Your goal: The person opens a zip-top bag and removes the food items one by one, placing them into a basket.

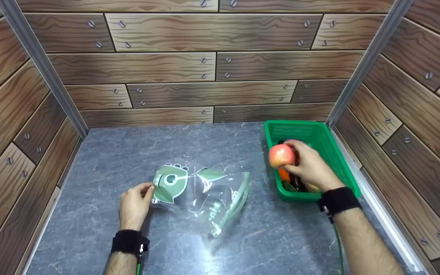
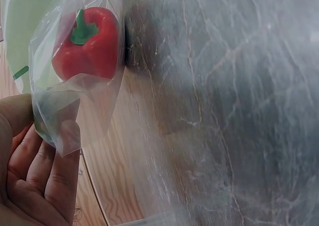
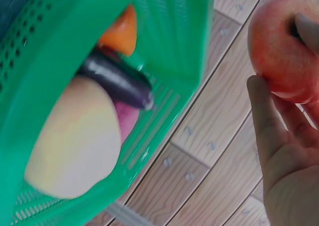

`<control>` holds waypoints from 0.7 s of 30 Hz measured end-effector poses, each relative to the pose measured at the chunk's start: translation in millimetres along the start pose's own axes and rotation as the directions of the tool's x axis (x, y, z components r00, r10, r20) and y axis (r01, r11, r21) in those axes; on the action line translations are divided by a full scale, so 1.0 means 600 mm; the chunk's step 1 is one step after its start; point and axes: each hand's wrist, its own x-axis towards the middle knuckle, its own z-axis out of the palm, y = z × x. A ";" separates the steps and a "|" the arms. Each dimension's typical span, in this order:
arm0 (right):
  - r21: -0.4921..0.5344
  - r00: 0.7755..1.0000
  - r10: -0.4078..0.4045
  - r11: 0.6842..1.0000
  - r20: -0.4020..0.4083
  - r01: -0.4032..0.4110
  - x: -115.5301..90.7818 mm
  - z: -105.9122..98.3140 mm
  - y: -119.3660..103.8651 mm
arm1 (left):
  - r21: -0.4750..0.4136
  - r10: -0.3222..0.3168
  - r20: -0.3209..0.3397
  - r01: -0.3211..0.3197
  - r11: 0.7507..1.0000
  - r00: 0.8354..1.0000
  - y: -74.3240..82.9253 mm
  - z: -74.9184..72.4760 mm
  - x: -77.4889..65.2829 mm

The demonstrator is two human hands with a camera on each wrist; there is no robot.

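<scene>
My left hand [image 1: 134, 204] pinches the left end of a clear zip bag [image 1: 201, 208] with green cartoon print, lying on the table. Through the plastic, the left wrist view shows a red bell pepper [image 2: 87, 46]; in the head view it cannot be made out. Over the left side of a green basket [image 1: 340, 160], my right hand [image 1: 313, 166] grips a red apple [image 1: 281, 156] between thumb and fingers. Inside the basket, the right wrist view shows an eggplant [image 3: 117, 79], an orange piece [image 3: 122, 32] and a large pale yellow-white one [image 3: 75, 138].
The grey marbled table [image 1: 128, 149] is enclosed by wood-patterned walls [image 1: 166, 68] at the back and both sides. A metal rail [image 1: 380, 214] runs along the right edge. A thin green cable [image 1: 338, 244] trails from the right wristband.
</scene>
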 end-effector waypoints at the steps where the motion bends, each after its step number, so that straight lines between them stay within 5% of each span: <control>1: -0.002 1.000 0.011 1.000 -0.001 -0.011 0.000 -0.004 0.006 | 0.000 0.004 -0.001 -0.004 1.000 1.000 0.000 0.000 0.000; 13: -0.096 0.993 0.104 0.990 0.053 -0.099 -0.013 -0.003 0.067 | 0.000 0.003 0.020 -0.003 1.000 1.000 0.001 0.001 -0.002; 21: -0.122 0.989 0.101 0.989 0.109 -0.088 -0.024 0.016 0.070 | -0.010 0.001 0.023 0.000 1.000 1.000 0.002 0.001 -0.003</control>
